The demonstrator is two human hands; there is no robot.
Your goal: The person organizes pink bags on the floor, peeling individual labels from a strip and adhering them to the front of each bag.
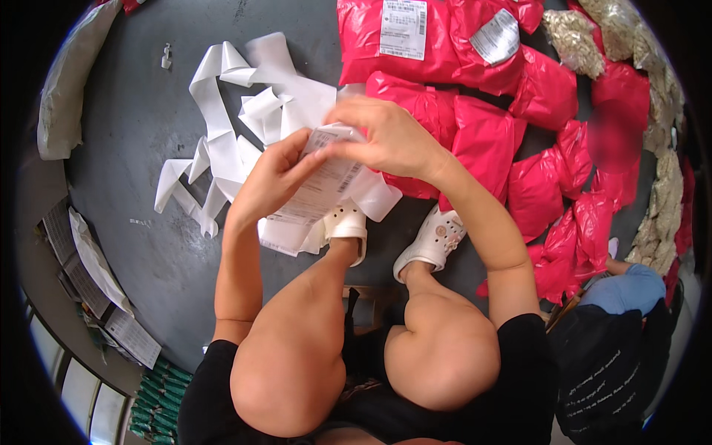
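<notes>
A strip of printed shipping labels (317, 192) hangs from my hands over the white clog (347, 222) on one foot. My left hand (281, 172) pinches the strip's upper edge between thumb and fingers. Slightly blurred, my right hand (389, 133) has its thumb and fingers at the top of the same strip; its exact hold is partly hidden. White backing paper (217, 122) lies in folded, tangled lengths on the dark floor behind and left of the hands. Red plastic mailer bags (486, 144) are heaped to the right, some bearing printed labels (403, 28).
Clear bags of pale filling (659, 206) line the far right. Another person in dark clothing (606, 356) is at the lower right. A white wrapped bundle (72, 83) lies upper left, green packets (158, 400) lower left. My other clog (431, 239) stands by the mailers.
</notes>
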